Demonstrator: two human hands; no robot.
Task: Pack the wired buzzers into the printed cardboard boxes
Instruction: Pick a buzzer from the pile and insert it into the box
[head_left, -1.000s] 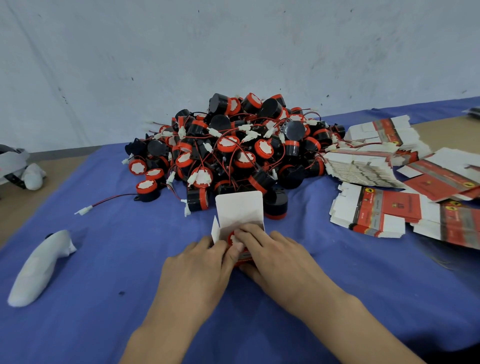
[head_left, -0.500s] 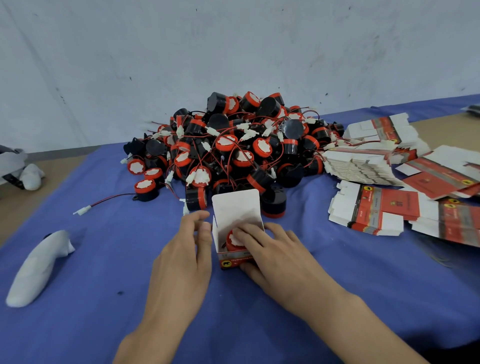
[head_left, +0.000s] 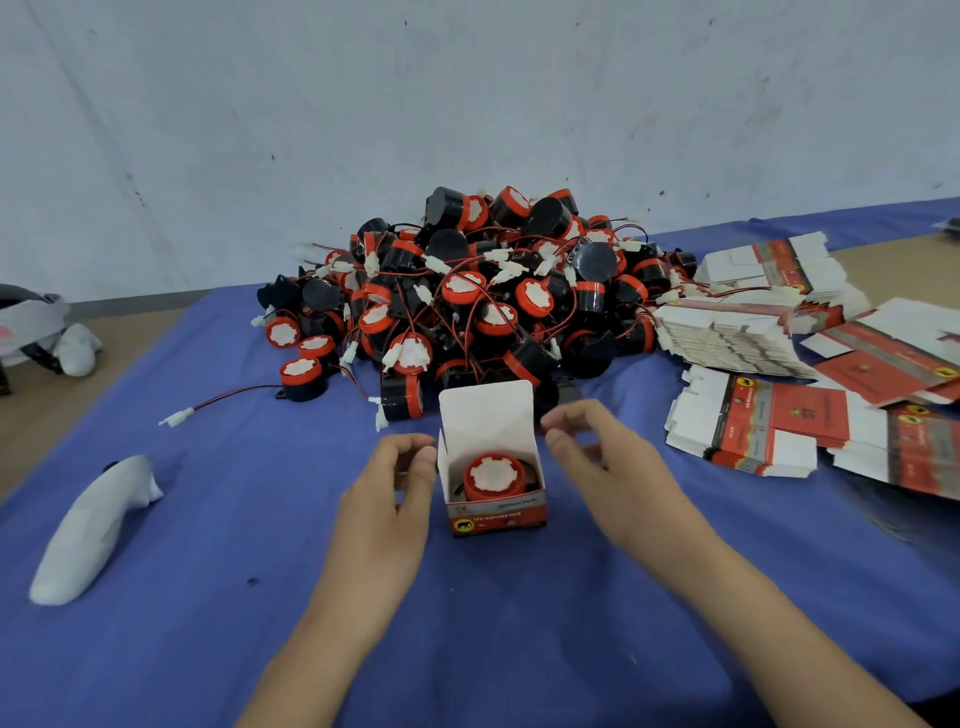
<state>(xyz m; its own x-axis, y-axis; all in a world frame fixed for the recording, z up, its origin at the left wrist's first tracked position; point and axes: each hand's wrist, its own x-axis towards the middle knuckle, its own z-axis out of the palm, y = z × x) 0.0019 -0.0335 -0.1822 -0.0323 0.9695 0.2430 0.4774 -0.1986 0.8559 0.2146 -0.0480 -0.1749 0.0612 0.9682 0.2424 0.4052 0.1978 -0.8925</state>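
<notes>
A small printed cardboard box (head_left: 496, 512) stands upright on the blue cloth (head_left: 208, 519) with its white lid flap raised. A red-and-black buzzer (head_left: 493, 477) sits inside it, red face up. My left hand (head_left: 387, 493) hovers at the box's left side, fingers curled and apart, thumb close to the side flap. My right hand (head_left: 608, 467) is held at the box's right side, fingers spread, holding nothing. Behind the box lies a big pile of wired buzzers (head_left: 483, 296).
Stacks of flat printed box blanks (head_left: 753, 431) lie to the right, more of them (head_left: 727, 338) behind. One loose buzzer with a trailing wire (head_left: 301, 376) sits left of the pile. A white wrapped object (head_left: 88, 525) lies at the left. A wall stands behind.
Both hands have come off the box and drawn apart to its sides. The buzzer that my right fingers were pressing down now sits uncovered in the box.
</notes>
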